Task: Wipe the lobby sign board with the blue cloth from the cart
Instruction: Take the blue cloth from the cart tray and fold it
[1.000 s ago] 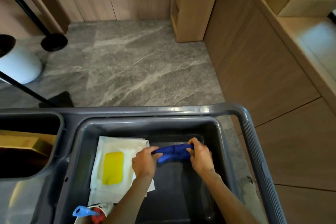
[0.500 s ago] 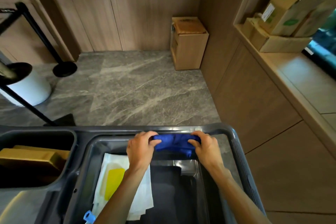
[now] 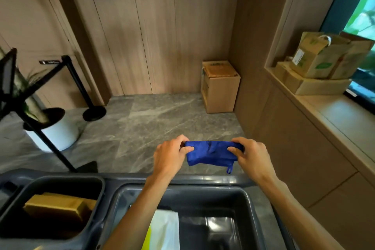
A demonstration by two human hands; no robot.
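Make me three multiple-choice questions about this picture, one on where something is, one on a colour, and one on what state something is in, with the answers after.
1. Where is the cloth?
A. Lying in the cart's bin
B. Held up over the floor, past the cart's front rim
C. On the window ledge

2. What colour is the cloth?
A. Blue
B. Yellow
C. White

3. How is the cloth being held?
A. Draped over one arm
B. Pinched in one hand only
C. Stretched between both hands

Answers: 1 B, the cloth sits above the grey floor, beyond the cart rim. 2 A, it is plainly deep blue. 3 C, the left hand grips one end and the right hand the other, with a small loop hanging below.
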